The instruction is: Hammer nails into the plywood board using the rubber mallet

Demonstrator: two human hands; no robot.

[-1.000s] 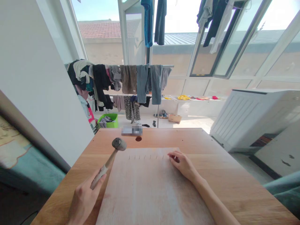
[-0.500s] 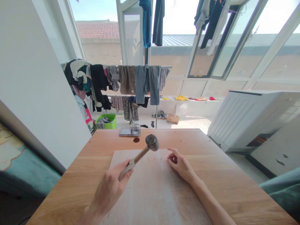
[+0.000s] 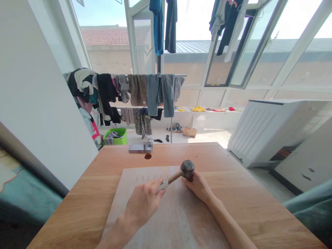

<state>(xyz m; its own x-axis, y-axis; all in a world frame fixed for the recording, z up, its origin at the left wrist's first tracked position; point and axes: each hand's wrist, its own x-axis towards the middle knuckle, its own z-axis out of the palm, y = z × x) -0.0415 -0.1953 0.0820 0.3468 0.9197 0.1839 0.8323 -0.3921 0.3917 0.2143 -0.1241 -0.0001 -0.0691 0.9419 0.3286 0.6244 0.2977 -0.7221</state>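
Observation:
My left hand (image 3: 145, 200) is closed around the wooden handle of a rubber mallet (image 3: 187, 168) with a dark, worn head. The mallet slants up to the right, its head in front of the fingers of my right hand (image 3: 199, 186). A pale wooden board (image 3: 166, 221) lies under both hands. Several thin nails (image 3: 148, 177) stand upright in a row near its far edge. My right hand is at the board's far right side, fingers curled together; the mallet head covers the fingertips and whatever they may pinch.
The board rests on a wooden table (image 3: 249, 204) with a round hole (image 3: 148, 156) near its far edge. Beside the hole lies a small blurred-out box (image 3: 140, 147). Beyond stand a laundry rack with hanging trousers (image 3: 168, 95), a green basket (image 3: 121, 138) and a white cabinet (image 3: 255, 131).
My left hand has carried the mallet to the right, so its head now overlaps my right hand's fingers. The right hand stays near the board's far right side. The view has shifted slightly.

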